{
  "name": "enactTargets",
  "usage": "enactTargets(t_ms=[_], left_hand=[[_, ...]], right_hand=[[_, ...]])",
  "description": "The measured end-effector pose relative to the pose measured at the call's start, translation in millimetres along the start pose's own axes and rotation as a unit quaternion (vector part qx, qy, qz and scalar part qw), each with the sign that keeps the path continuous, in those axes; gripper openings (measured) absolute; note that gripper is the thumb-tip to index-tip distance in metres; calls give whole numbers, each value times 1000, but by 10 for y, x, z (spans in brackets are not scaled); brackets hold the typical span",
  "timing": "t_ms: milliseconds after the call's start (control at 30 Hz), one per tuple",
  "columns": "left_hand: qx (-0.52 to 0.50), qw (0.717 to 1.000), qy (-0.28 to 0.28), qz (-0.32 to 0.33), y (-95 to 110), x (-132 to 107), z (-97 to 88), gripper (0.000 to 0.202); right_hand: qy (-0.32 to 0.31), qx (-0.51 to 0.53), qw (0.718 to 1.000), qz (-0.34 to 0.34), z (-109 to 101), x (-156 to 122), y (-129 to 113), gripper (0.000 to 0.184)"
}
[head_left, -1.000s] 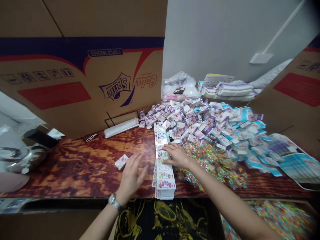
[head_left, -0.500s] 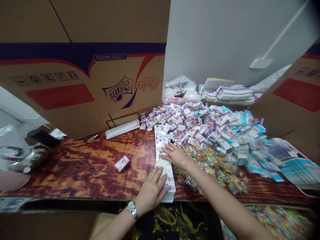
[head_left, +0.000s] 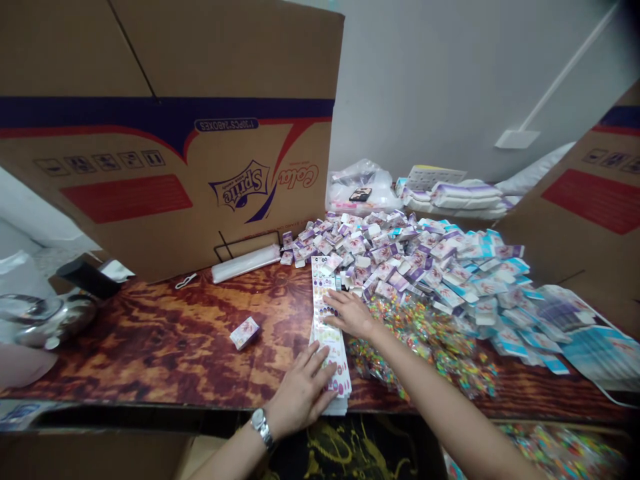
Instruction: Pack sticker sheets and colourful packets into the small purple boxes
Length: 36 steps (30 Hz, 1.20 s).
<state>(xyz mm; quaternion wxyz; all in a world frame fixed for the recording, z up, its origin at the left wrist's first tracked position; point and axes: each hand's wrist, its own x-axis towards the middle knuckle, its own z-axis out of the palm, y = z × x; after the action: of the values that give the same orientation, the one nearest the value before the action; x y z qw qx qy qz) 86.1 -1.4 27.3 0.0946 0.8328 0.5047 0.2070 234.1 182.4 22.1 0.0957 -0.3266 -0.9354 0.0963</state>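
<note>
A tall stack of printed sticker sheets [head_left: 327,333] with rows of coloured ovals lies on the wood-patterned table top [head_left: 150,340]. My right hand [head_left: 350,315] rests flat on its upper part, fingers spread. My left hand [head_left: 303,393], with a metal wristwatch [head_left: 260,423], presses against the stack's near left side without gripping it. A small white printed box [head_left: 245,333] lies alone left of the stack. Right of my right hand is a heap of small white-and-purple boxes [head_left: 415,267], with colourful small packets [head_left: 415,350] spread below it.
A large Sprite cardboard carton [head_left: 150,180] stands behind the table, and another carton panel [head_left: 585,200] stands at right. A plastic-wrapped roll [head_left: 245,263] lies by the carton. A metal kettle [head_left: 45,320] sits far left. More colourful packets [head_left: 565,453] fill a container below the right edge.
My left hand has moved from above the table beside the stack down onto the stack's near left side. My right hand has stayed on the sheets, and the view has tilted slightly.
</note>
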Motion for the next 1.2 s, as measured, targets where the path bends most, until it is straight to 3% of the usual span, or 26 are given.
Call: enactTargets(t_ms=[200,433,533,667,833,900,1000,1067,1100,1133,1167,1200], left_hand=[[-6,1000,-22,-5,-2,3,-13,39],[-28,1000,6,-4,-23,-55,44,42],[-76,995,45,-46,-79,-22,50,46],[-117,981,111,-107,-261,164,74,39],[-126,985,74,-94,-424,298,171,40],[-126,986,65,-87,-429,277,188,41],[-160,982,58,-83,-382,249,145,33],[-249,955,88,-132,-304,277,55,31],[-326,922,111,-176,-250,310,-8,33],[-418,871,131,-222,-188,355,-82,36],[-521,799,139,-264,-124,408,-163,42],[-627,710,141,-287,-64,466,-246,48]], right_hand=[[9,16,1000,11,47,3,40,69],[39,77,996,-13,27,16,15,33],[50,119,991,-26,-73,-4,-39,25],[53,173,983,-30,-302,-73,-93,28],[84,205,975,-2,-692,-157,16,27],[136,206,968,37,-916,-167,106,29],[264,192,941,87,-1281,-186,142,27],[327,163,929,64,-1455,-235,32,23],[341,143,928,33,-1496,-276,-64,20],[344,123,931,-10,-1501,-329,-182,18],[337,102,934,-61,-1470,-395,-313,19],[322,81,936,-120,-1409,-471,-450,20]])
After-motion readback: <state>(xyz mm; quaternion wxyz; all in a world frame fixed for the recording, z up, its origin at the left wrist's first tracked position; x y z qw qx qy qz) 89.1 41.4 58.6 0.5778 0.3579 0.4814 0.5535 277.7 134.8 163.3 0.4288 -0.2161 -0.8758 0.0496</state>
